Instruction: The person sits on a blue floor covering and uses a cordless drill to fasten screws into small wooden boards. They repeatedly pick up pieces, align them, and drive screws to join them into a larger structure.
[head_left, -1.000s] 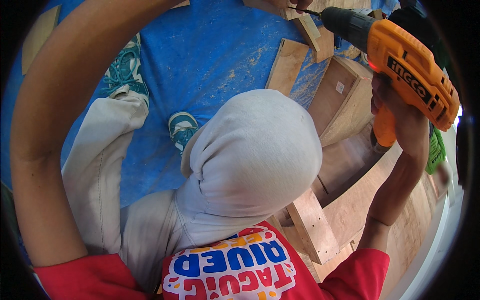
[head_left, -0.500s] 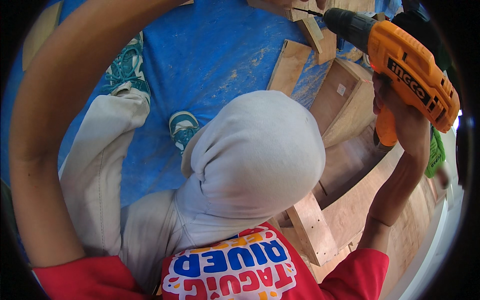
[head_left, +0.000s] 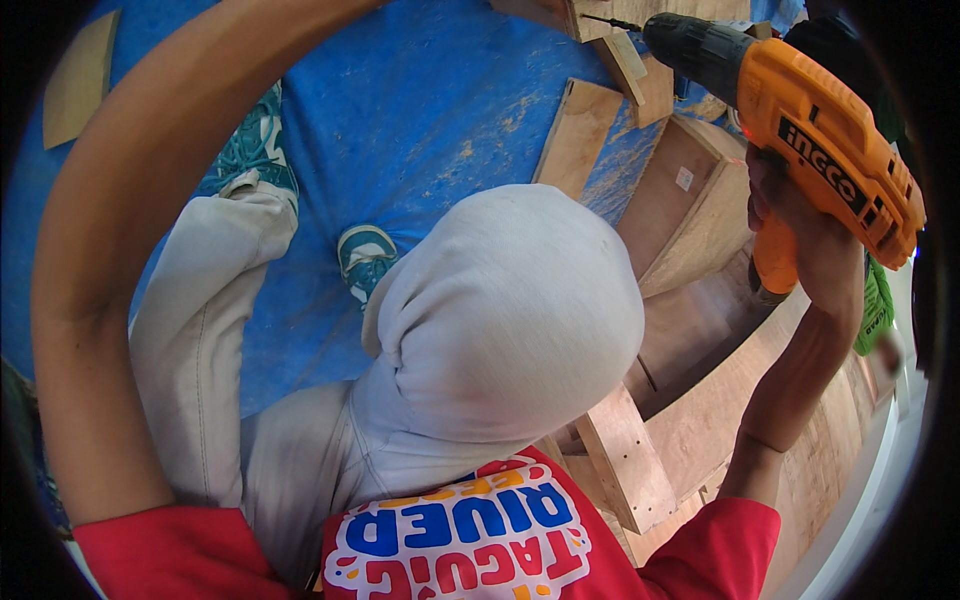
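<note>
My right hand point(head_left: 815, 235) is closed around the handle of an orange and black cordless drill point(head_left: 800, 95) at the upper right. A thin dark drill bit point(head_left: 612, 22) sticks out leftward from its black chuck. The bit's tip lies in front of a piece of wood point(head_left: 670, 10) at the top edge; I cannot tell whether they touch. My left forearm arcs up the left side and leaves the picture at the top, so my left hand is out of sight.
My bent knee in light grey trousers point(head_left: 510, 310) fills the middle. Teal shoes point(head_left: 366, 258) rest on a blue tarp point(head_left: 420, 120) strewn with sawdust. Loose boards point(head_left: 578, 130) and a wooden box-like piece point(head_left: 690, 200) lie to the right. Another board point(head_left: 80, 80) sits far left.
The fingers beside the drill bit at the top edge have gone out of view. My left arm has shifted slightly right. The drill has barely moved in my right hand.
</note>
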